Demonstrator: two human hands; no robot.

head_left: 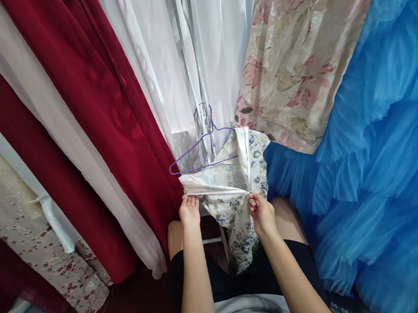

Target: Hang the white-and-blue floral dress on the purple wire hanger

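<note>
A floral dress [220,211], white with blue and green flowers, hangs by one side from a purple hanger [190,154]. The left half of the hanger is bare. My left hand [190,211] grips the left end of the dress's white edge, fingers curled on the fabric. Farther right, my right hand [261,211] pinches the same edge at the point where it meets an upright white strip. Between both hands the edge is drawn nearly straight. The lower part of the dress drops between my knees.
Dark red drapes [93,88] hang on the left, with white fabric [222,46] behind the hanger. A beige floral cloth [296,74] and ruffled blue tulle [370,164] are on the right. Dark tiled floor [133,305] shows below.
</note>
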